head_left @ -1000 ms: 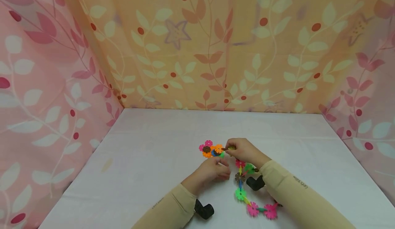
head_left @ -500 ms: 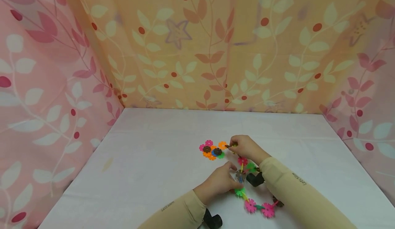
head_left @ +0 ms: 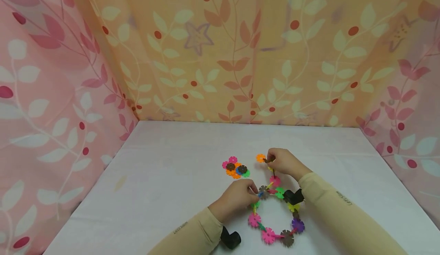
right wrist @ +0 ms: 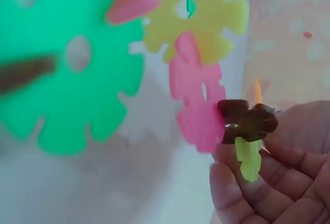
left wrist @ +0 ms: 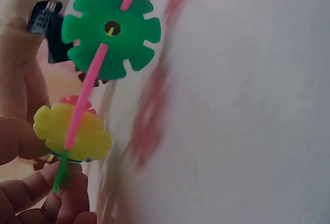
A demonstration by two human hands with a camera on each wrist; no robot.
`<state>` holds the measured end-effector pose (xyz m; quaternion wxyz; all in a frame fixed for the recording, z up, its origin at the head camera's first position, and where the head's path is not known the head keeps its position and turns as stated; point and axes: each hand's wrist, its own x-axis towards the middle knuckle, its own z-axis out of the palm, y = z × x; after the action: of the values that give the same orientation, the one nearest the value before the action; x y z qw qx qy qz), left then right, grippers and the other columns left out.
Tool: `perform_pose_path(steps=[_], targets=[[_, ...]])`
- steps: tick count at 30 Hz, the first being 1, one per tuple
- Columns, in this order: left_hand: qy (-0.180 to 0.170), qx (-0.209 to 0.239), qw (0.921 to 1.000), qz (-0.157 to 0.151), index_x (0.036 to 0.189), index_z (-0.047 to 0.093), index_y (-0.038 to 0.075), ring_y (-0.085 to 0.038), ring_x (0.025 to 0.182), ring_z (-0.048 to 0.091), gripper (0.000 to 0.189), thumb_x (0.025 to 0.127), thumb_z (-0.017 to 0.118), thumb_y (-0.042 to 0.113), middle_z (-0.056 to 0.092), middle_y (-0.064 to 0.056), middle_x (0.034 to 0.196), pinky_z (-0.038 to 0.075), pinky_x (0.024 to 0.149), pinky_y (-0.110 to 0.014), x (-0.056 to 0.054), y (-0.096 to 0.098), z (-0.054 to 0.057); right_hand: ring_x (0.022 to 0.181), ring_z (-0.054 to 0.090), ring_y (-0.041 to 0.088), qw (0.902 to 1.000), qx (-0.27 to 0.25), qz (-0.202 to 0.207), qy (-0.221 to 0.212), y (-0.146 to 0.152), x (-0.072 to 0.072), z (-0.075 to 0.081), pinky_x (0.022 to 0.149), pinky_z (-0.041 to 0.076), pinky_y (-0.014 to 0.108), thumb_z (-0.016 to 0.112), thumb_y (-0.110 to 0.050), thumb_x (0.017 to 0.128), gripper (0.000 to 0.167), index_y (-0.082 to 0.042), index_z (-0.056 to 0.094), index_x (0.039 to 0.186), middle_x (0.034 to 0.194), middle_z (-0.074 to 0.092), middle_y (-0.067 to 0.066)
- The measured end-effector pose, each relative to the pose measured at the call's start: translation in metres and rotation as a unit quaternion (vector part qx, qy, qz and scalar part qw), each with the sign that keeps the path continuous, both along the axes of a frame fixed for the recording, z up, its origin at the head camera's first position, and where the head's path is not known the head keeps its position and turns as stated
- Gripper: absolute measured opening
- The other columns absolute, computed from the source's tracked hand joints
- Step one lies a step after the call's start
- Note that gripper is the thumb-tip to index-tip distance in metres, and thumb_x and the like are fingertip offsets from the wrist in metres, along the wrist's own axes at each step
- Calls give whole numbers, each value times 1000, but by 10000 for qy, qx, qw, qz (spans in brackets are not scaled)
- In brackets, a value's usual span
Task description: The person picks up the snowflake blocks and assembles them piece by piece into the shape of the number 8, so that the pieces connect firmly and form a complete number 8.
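Note:
A chain of interlocking plastic snowflake discs in several colours hangs between my hands, its lower part curved into a loop. My left hand pinches it at the loop's upper left, beside a grey-brown disc. In the left wrist view, those fingers are around the chain below a yellow disc; a green disc is linked beyond. With thumb and fingers, my right hand pinches the chain's upper end, where an orange disc sticks out leftward. A brown disc lies at its fingers in the right wrist view.
Left of the chain, a small pile of loose snowflake discs lies on the white tabletop. Black wrist cameras sit at both sleeves. Floral cloth stands behind the table and at both sides.
My right hand has drawn the chain's end with the orange disc away from the pile, to the right. My left hand has moved right from beside the pile and taken hold of the chain.

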<state>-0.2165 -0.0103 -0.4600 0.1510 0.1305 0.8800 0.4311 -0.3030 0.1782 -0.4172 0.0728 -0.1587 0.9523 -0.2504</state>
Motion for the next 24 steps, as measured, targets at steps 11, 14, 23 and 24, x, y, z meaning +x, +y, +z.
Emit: perform_pose_path(steps=[11, 14, 23, 24], targets=[[176, -493, 9986, -14, 77, 63, 19, -12, 64, 51, 13, 79, 70, 29, 57, 7, 72, 43, 56, -26, -26, -27, 10, 64, 51, 18, 9952, -574, -358, -702, 9, 1, -11, 59, 46, 29, 60, -11, 85, 39, 0, 48, 120, 83, 58, 8], [286, -545, 9978, 238, 78, 62, 19, -13, 66, 53, 13, 80, 70, 29, 58, 5, 75, 44, 58, -26, -47, -47, 11, 66, 50, 19, 9956, -506, -327, -714, 8, 1, -14, 59, 46, 29, 61, -11, 85, 35, -2, 52, 118, 85, 57, 8], [298, -671, 9921, 1019, 89, 66, 17, -19, 74, 52, 17, 75, 75, 17, 57, 0, 82, 45, 63, -28, -92, -75, -2, 78, 52, 22, 9942, -606, -486, -740, 8, 6, -15, 66, 48, 32, 60, -10, 85, 36, -5, 50, 119, 97, 58, 11], [276, -708, 9920, 1007, 90, 66, 17, -19, 75, 51, 18, 74, 75, 18, 57, 0, 82, 44, 65, -29, -94, -74, -3, 78, 52, 22, 9940, -637, -493, -743, 9, 7, -15, 66, 48, 32, 60, -9, 85, 37, -6, 49, 120, 96, 58, 11]])
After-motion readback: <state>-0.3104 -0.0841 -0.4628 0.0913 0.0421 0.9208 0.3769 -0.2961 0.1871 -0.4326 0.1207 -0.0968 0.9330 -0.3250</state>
